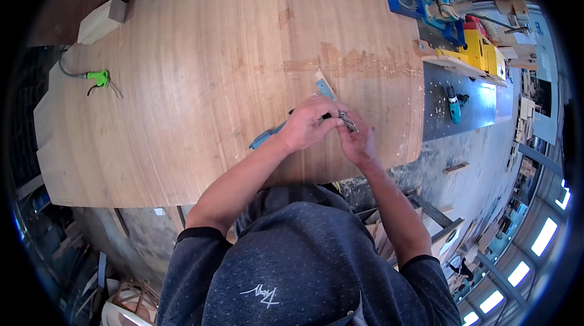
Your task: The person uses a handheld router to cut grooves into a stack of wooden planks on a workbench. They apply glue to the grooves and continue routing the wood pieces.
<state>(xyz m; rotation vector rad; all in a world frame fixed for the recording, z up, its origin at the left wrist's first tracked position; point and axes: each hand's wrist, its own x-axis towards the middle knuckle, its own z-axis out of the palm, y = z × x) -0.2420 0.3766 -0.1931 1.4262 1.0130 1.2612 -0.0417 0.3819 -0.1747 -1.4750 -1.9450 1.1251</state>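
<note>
One big wooden worktop, one left hand and one right hand with fingers curled in tight, one green air gun by the left edge. Both hands pinch one metal piece near the front edge: small, silvery, kinda half hidden.

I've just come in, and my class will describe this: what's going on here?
A person's left hand and right hand meet over a large wooden board, holding a small metallic piece between them; it is too small to identify. A partly hidden blue item shows by the left wrist. A green air gun rests on the board's left, and a teal drill is off to the right.
</note>
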